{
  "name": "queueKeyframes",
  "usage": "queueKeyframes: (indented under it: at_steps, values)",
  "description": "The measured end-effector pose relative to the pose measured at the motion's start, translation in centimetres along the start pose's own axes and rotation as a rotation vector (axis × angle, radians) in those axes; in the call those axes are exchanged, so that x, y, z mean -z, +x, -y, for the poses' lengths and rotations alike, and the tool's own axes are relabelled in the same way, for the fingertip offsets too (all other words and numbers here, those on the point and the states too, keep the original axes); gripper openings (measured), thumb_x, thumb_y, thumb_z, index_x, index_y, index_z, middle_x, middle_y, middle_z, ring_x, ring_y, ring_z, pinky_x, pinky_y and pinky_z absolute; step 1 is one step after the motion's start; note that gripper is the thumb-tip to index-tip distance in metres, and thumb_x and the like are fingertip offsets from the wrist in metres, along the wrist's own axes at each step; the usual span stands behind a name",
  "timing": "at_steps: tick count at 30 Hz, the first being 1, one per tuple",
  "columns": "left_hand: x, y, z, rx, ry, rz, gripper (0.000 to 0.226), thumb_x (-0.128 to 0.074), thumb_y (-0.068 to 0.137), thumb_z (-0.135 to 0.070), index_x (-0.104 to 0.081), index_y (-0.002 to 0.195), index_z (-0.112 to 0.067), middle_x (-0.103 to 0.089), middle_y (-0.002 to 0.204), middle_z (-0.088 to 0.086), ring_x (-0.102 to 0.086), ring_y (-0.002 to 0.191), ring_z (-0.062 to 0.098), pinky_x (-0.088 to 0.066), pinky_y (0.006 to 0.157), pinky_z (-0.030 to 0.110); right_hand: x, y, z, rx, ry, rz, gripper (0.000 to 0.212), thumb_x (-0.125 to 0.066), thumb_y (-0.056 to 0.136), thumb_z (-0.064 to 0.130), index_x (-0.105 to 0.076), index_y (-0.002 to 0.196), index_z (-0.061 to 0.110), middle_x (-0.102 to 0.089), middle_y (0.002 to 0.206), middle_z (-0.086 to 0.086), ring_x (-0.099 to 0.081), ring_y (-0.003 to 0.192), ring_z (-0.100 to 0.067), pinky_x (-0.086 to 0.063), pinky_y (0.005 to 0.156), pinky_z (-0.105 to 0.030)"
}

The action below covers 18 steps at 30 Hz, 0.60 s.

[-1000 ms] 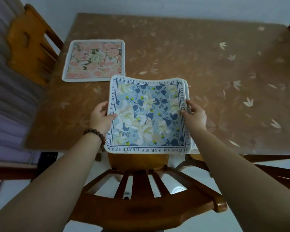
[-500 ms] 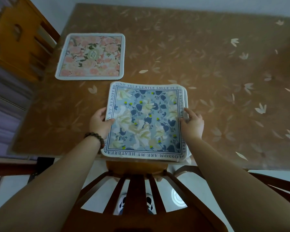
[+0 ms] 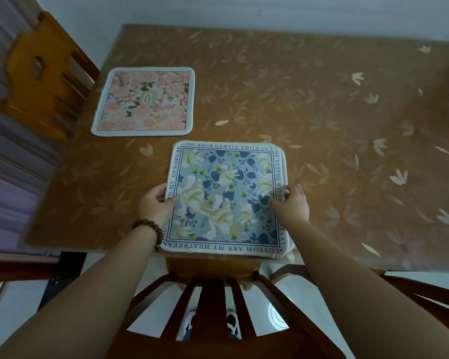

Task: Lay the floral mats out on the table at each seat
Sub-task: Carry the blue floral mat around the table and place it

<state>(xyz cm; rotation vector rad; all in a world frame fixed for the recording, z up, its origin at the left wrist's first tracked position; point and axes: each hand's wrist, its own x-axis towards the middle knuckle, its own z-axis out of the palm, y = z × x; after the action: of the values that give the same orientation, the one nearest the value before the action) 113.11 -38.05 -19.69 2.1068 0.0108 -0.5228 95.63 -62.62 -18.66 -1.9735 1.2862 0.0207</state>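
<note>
Brown table [image 3: 283,81] w/ a leaf-print cover fills most of the view, pale wall behind it. Blue floral mat [image 3: 227,200] lies at the near edge, its near border just over the table lip; extra mat edges peek out along its right side, so it tops a small stack. Left hand [image 3: 154,206] grips the mat's left edge, thumb on top, other fingers curled under or beside, can't tell which. Right hand [image 3: 292,204] pinches the right edge, fingertips [image 3: 287,190] bent over the layered borders, thumb on the print. Both hands closed on the mat, not flat on it.

Beyond the left fingers, apart from the blue mat w/ a strip of bare table between, a pink floral mat [image 3: 143,102] lies flat near the table's left edge. Past that, an orange wooden chair [image 3: 40,73] faces the pink mat's seat. Beaded bracelet [image 3: 151,230] sits on the left wrist. Below the wrists, a dark wooden chair back [image 3: 210,294] w/ fanned slats stands btw person & table, forearms reaching over it. Shoes [image 3: 191,322] show thru the slats on a pale floor.
</note>
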Motion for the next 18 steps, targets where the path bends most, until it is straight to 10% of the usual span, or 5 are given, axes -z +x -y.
queueKeyframes:
  at_steps: [18]
  values:
    - [3.8,-2.7,-3.6,-0.003,-0.215,0.079,0.038,-0.068,0.082,-0.003,-0.066,0.093,-0.04,-0.068,0.108,-0.007,-0.066,0.094,0.015,-0.058,0.076,0.044,3.0,-4.7,1.2,-0.092,0.508,-0.083,0.033,-0.06,0.088,0.015,-0.059,0.119,0.023,-0.065,0.097,-0.002,-0.068,0.081,-0.021,-0.059,0.065,-0.038]
